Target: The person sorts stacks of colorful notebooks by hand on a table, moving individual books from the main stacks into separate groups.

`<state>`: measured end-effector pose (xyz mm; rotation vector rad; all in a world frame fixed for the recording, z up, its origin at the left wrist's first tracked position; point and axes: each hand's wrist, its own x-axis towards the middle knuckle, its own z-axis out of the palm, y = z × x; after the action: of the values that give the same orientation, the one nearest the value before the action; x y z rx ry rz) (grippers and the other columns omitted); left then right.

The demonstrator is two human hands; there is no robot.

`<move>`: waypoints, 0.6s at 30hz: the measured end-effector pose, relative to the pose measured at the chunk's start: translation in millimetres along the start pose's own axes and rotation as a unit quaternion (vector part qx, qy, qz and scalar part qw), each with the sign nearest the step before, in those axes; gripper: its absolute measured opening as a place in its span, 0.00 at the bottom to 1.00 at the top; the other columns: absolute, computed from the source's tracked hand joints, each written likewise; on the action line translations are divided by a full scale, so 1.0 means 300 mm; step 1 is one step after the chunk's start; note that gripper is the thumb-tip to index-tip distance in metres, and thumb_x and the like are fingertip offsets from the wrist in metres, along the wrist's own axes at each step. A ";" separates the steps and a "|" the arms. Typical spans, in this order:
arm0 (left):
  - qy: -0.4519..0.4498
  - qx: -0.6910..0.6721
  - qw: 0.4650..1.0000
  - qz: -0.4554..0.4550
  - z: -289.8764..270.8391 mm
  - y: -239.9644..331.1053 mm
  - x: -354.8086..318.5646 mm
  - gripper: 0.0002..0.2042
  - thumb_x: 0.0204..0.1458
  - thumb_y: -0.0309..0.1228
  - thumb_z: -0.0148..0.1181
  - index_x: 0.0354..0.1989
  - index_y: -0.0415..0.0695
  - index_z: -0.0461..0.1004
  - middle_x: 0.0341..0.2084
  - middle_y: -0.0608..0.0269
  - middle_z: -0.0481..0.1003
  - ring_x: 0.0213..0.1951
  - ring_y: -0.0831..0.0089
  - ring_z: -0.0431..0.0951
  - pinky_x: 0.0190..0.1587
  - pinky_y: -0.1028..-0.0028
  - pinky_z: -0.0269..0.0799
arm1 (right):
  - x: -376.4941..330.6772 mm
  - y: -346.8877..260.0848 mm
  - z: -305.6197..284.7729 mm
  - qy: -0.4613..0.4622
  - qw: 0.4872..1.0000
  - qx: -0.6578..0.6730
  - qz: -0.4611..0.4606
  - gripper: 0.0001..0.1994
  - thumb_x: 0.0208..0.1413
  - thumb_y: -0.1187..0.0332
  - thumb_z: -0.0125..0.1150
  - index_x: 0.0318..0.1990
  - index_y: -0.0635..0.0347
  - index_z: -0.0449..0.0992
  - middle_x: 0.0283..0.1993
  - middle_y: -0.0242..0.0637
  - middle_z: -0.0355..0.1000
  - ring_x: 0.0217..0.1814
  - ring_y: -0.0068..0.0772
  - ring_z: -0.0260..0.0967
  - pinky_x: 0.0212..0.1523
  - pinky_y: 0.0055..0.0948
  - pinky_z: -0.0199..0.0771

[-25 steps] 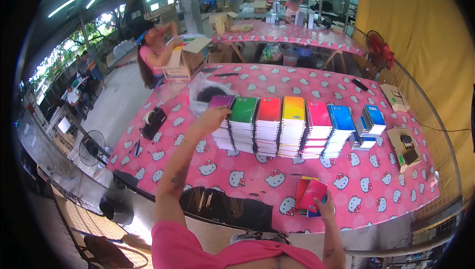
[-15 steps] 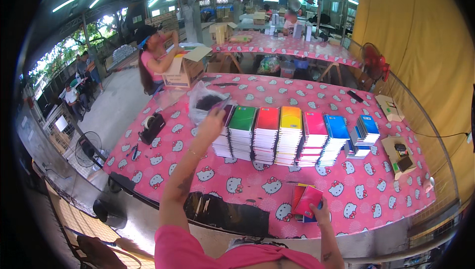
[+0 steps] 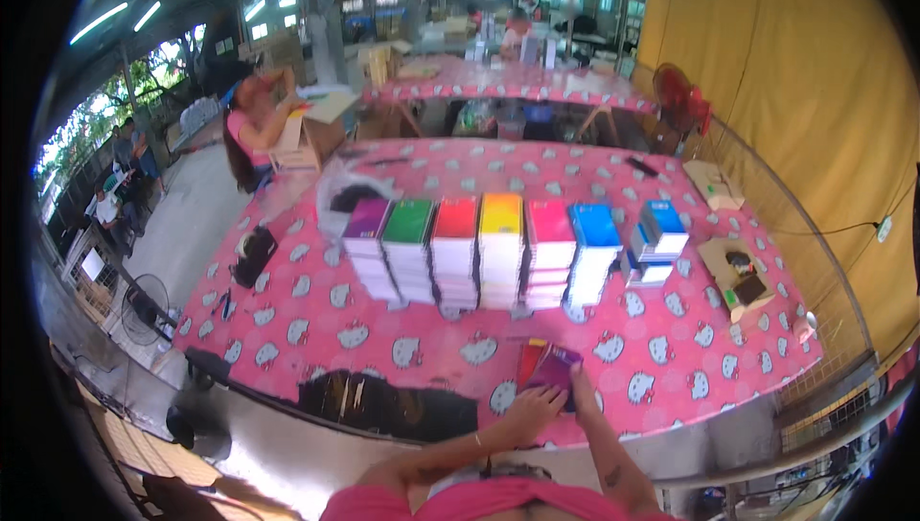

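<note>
Notebooks sit at the centre of your head view, with a small fanned bundle (image 3: 528, 360) at the near side of the pink-covered table (image 3: 383, 353), just in front of you. A purple notebook (image 3: 553, 369) lies on top of it, and red and yellow covers show at its left. Your right hand (image 3: 579, 390) grasps the bundle by its right edge. Your left hand (image 3: 537, 406) is on the purple notebook's lower end; whether its fingers grip or only rest there, you cannot tell from this angle. Beyond your hands, notebook stacks run in a row: purple (image 3: 367, 224), green (image 3: 409, 224), red (image 3: 455, 219), yellow (image 3: 501, 215), pink (image 3: 548, 222) and blue (image 3: 595, 226). To their right stands a staggered blue pile (image 3: 662, 224); well to their left sits a black tape dispenser (image 3: 254, 257).
</note>
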<state>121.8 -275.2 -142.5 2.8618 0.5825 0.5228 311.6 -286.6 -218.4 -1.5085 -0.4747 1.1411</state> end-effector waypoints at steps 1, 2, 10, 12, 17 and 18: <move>-0.016 -0.099 0.994 -0.048 -0.047 0.009 0.040 0.25 0.53 0.39 0.61 0.57 0.39 0.70 0.44 0.48 0.76 0.47 0.57 0.78 0.52 0.56 0.71 | -0.023 -0.091 0.043 0.009 1.000 -0.030 0.001 0.31 0.64 0.43 0.51 0.59 0.63 0.69 0.52 0.40 0.72 0.49 0.36 0.71 0.55 0.35 0.69; 0.029 -0.141 0.989 -0.039 -0.081 -0.008 0.063 0.26 0.53 0.44 0.63 0.55 0.38 0.70 0.41 0.47 0.76 0.47 0.54 0.77 0.52 0.56 0.71 | -0.048 -0.117 0.063 -0.011 0.990 -0.106 -0.090 0.29 0.63 0.46 0.55 0.58 0.63 0.69 0.50 0.39 0.73 0.48 0.35 0.71 0.52 0.34 0.72; 0.149 -0.460 0.752 -0.449 0.057 -0.109 0.045 0.24 0.55 0.36 0.60 0.57 0.36 0.67 0.43 0.49 0.76 0.45 0.62 0.78 0.49 0.66 0.71 | -0.078 -0.197 0.084 -0.107 0.989 0.036 0.094 0.21 0.51 0.60 0.73 0.48 0.62 0.76 0.42 0.38 0.78 0.45 0.31 0.76 0.45 0.33 0.78; 0.189 -0.596 0.637 -0.452 0.028 -0.062 0.061 0.27 0.54 0.34 0.62 0.60 0.36 0.63 0.42 0.57 0.77 0.43 0.69 0.78 0.48 0.70 0.73 | -0.126 -0.232 0.090 -0.142 0.987 0.072 0.033 0.24 0.48 0.65 0.76 0.51 0.62 0.73 0.47 0.39 0.77 0.48 0.31 0.76 0.47 0.34 0.80; 0.097 -0.621 0.731 -0.266 -0.101 -0.113 0.005 0.37 0.49 0.28 0.67 0.67 0.37 0.53 0.54 0.54 0.70 0.53 0.67 0.73 0.55 0.69 0.72 | -0.207 -0.205 0.024 -0.192 0.959 0.023 -0.206 0.36 0.45 0.75 0.77 0.61 0.60 0.63 0.54 0.39 0.73 0.57 0.32 0.72 0.55 0.35 0.77; 0.075 -0.564 0.794 -0.215 -0.142 -0.082 -0.004 0.41 0.46 0.26 0.68 0.68 0.37 0.50 0.57 0.53 0.67 0.57 0.66 0.71 0.57 0.69 0.71 | -0.227 -0.204 0.013 -0.193 0.960 -0.001 -0.203 0.38 0.45 0.76 0.76 0.63 0.59 0.60 0.56 0.40 0.71 0.59 0.33 0.71 0.57 0.35 0.75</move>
<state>96.3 -249.0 -109.3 1.5054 0.6159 0.6920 295.3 -321.4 -135.2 -1.1157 -1.0023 1.1001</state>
